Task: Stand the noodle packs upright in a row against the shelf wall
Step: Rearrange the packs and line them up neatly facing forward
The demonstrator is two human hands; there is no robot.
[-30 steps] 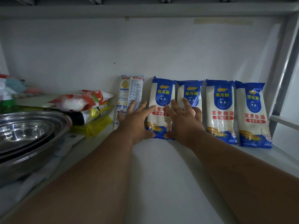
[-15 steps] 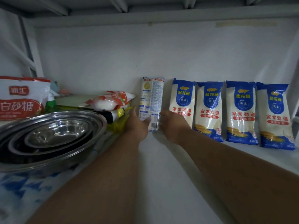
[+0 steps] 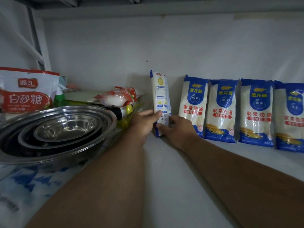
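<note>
Several blue-and-white noodle packs (image 3: 222,109) stand upright side by side against the white back wall (image 3: 164,46), running to the right edge. Left of that row, apart from it, a narrower noodle pack (image 3: 160,94) stands upright, turned so its printed back and side face me. My left hand (image 3: 143,124) grips its lower left edge, thumb on the front. My right hand (image 3: 177,129) holds its lower right corner. The pack's bottom end is partly hidden by my fingers.
Nested steel bowls (image 3: 54,132) fill the left of the shelf. Behind them are a red-and-white sugar bag (image 3: 26,92), a green bottle (image 3: 60,99), a red-and-white pouch (image 3: 120,97) and a dark bottle with yellow packaging (image 3: 125,112). A blue-patterned bag (image 3: 24,186) lies front left.
My hands left the two blue packs and moved left onto the narrow pack, now gripping its lower end. The view has swung left, bringing the bowls and sugar bag in.
</note>
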